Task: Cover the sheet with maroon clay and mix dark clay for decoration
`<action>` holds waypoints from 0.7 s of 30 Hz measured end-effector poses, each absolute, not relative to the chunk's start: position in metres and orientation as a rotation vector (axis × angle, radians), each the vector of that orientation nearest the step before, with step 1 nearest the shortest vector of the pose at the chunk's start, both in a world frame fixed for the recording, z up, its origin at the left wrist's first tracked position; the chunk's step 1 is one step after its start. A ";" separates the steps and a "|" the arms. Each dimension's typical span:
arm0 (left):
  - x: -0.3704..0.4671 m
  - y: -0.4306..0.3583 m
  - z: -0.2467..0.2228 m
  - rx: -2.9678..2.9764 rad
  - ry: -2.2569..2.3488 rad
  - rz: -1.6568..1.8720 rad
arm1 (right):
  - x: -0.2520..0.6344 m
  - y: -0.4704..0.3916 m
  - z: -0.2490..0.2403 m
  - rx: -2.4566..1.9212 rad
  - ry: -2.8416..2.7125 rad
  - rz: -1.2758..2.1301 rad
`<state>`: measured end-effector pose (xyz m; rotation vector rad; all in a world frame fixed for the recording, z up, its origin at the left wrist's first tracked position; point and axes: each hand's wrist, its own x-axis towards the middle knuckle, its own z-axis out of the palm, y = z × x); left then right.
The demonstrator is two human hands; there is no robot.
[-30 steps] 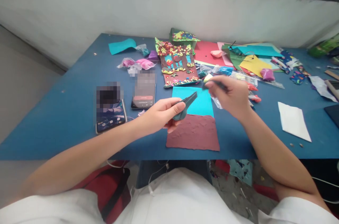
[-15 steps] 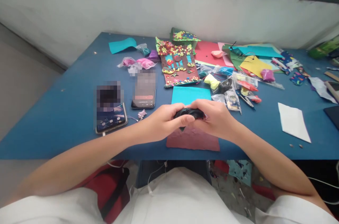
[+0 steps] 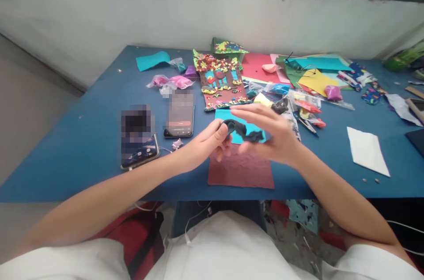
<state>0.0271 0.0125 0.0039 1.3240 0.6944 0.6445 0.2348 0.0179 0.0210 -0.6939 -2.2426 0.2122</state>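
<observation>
A twisted, soft dark strip that looks like modelling clay [image 3: 239, 129] hangs in the air between my hands. My left hand [image 3: 212, 142] pinches its left end between thumb and fingers. Around the strip's right end, my right hand [image 3: 270, 134] is spread, fingers stretched out and thumb apart; whether it touches the strip I cannot tell. Below lies a sheet, its near part covered in brownish-red clay [image 3: 241, 169] and its far part bare turquoise [image 3: 223, 115]. Just behind it is a decorated clay panel [image 3: 222, 81] with brown trunks and colourful bits.
Two phones [image 3: 141, 152] [image 3: 179, 114] lie on the left of the blue table [image 3: 82, 152]. Bagged clay packs [image 3: 308, 105] are heaped behind my right hand, near coloured paper sheets [image 3: 318, 81]. A white paper [image 3: 368, 151] is at the right.
My hands have come apart from around the dark clay. It is now drawn out into a strip, and my right hand has opened.
</observation>
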 end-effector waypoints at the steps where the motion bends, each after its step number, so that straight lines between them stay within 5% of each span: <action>1: 0.028 0.012 0.003 1.306 0.645 0.616 | 0.229 0.014 0.017 -0.670 -2.311 0.222; 14: 0.033 0.000 0.010 1.832 0.920 0.589 | 0.209 0.003 0.004 -0.852 -2.480 -0.579; 21: 0.026 0.011 0.013 1.593 0.897 0.790 | 0.253 0.031 0.022 -0.796 -2.325 -0.635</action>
